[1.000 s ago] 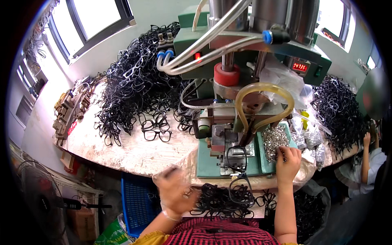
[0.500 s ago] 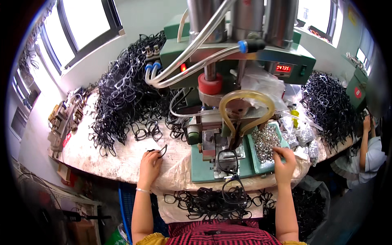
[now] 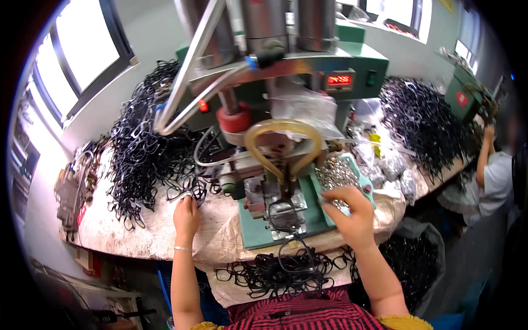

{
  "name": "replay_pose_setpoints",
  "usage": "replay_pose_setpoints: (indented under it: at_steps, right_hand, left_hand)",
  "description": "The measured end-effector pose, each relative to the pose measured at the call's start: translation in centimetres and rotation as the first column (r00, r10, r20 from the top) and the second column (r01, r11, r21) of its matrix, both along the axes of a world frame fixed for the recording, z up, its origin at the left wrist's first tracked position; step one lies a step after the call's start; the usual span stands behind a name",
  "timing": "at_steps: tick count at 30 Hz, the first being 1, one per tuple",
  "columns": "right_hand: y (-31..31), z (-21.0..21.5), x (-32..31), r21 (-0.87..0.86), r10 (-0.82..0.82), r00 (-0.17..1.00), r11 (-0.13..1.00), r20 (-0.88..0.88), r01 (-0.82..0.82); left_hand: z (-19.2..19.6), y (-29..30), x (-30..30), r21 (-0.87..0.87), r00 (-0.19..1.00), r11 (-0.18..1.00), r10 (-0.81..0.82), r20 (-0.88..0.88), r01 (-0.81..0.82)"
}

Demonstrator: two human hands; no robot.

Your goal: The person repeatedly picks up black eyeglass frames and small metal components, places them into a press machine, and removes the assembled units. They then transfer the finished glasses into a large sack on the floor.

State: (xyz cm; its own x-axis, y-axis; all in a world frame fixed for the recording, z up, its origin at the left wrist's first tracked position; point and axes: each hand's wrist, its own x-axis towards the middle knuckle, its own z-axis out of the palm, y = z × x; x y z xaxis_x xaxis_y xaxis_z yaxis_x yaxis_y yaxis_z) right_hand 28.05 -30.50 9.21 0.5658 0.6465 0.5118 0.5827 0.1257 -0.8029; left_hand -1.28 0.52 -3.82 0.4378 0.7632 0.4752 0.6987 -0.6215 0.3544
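Note:
My left hand [image 3: 187,219] rests at the near edge of loose frames on the table, thumb and fingers closed on a black glasses frame [image 3: 188,191]. My right hand [image 3: 355,217] hovers over the near part of a green tray [image 3: 366,184] of small shiny metal pieces [image 3: 336,174]. Its thumb and forefinger are pinched towards the press; anything between them is too small to make out. Between my hands stands a green bench press [image 3: 264,236]. A black glasses frame [image 3: 283,214] sits at its metal fixture, below a yellowish tube loop [image 3: 253,137]. Another frame [image 3: 297,256] hangs in front.
Tangled black frames heap up at the back left [image 3: 146,132] and back right [image 3: 421,124]. More frames [image 3: 264,278] lie on cloth near my lap. Plastic bags [image 3: 393,157] sit right of the tray. A grey sack [image 3: 434,242] stands lower right. Another person [image 3: 492,181] works at far right.
The view has shifted, moving the press leftward in the picture. My right hand has left the metal pieces and moved towards the press. My left hand is now against the loose frames.

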Motion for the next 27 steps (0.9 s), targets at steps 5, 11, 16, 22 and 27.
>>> replay_pose_setpoints:
  at_steps: [5,11,16,22,27]
  right_hand:
    - [4.8,-0.3,-0.8,0.036,0.101,0.941,0.995,-0.322,-0.094]
    - [5.4,-1.3,-2.1,0.219,0.210,0.873,0.968,-0.441,-0.123]
    - [5.9,-0.3,-3.3,0.296,0.332,0.724,0.938,-0.605,-0.183]
    - [0.8,1.7,-2.4,0.014,0.262,0.942,0.964,-0.210,-0.266]
    - [-9.1,-3.8,4.2,-0.390,0.348,0.786,0.722,-0.511,-0.572]
  left_hand:
    - [2.6,-6.5,1.5,0.232,0.958,0.972,-0.033,0.284,-0.036]
    - [10.6,-13.7,5.3,0.110,0.319,0.892,-0.269,0.909,0.439]
    - [19.7,-14.4,10.2,0.344,0.525,0.772,-0.622,0.581,0.534]
    - [18.6,-16.3,7.5,-0.024,0.365,0.545,-0.529,0.766,0.838]
    - [10.2,-14.6,-4.9,-0.944,0.770,0.189,-0.631,0.095,0.271]
